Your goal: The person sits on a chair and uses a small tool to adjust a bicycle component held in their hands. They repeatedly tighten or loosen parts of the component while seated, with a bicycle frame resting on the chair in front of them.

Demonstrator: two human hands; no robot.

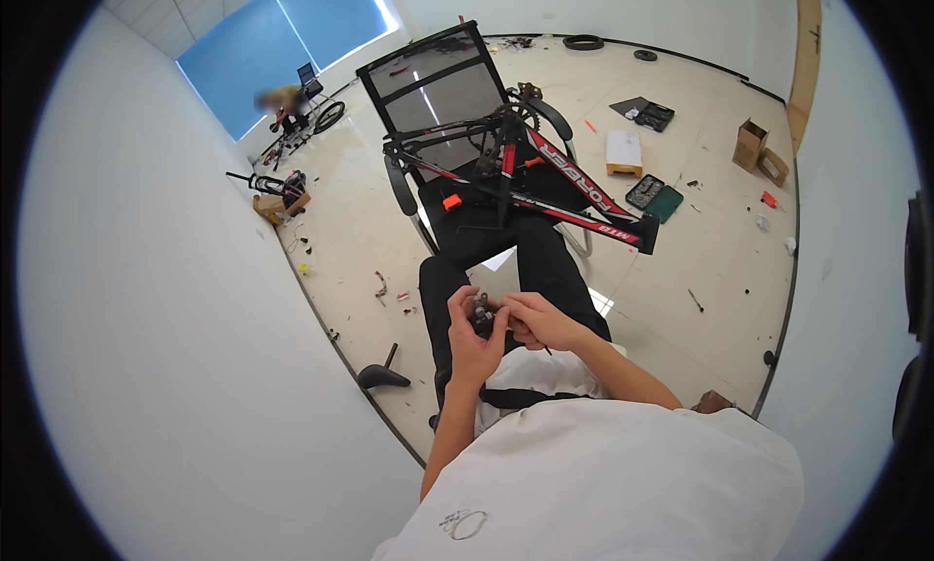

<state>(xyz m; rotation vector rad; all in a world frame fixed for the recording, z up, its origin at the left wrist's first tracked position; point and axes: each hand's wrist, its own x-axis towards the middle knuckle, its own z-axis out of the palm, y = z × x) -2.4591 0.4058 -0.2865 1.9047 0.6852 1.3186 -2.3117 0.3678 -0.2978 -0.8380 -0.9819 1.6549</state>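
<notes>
Over my lap, my left hand (475, 347) curls its fingers and thumb around a small dark mechanical part (482, 314), apparently a bicycle component; its exact kind is too small to tell. My right hand (541, 322) is closed right beside it, with the fingertips against the part or almost so. A thin dark tip pokes out below the right fingers, but what it belongs to is hidden. Ahead of my knees, a black, red and white bicycle frame (508, 162) with a crankset lies across a black mesh chair (443, 99).
On the seat sits an orange item (451, 202). To the right are an opened green tool case (664, 203), a white box (624, 152) and cardboard boxes (750, 144). A bicycle saddle (382, 375) lies at left. Far left, another person (284, 102) bends beside a wheel (330, 117).
</notes>
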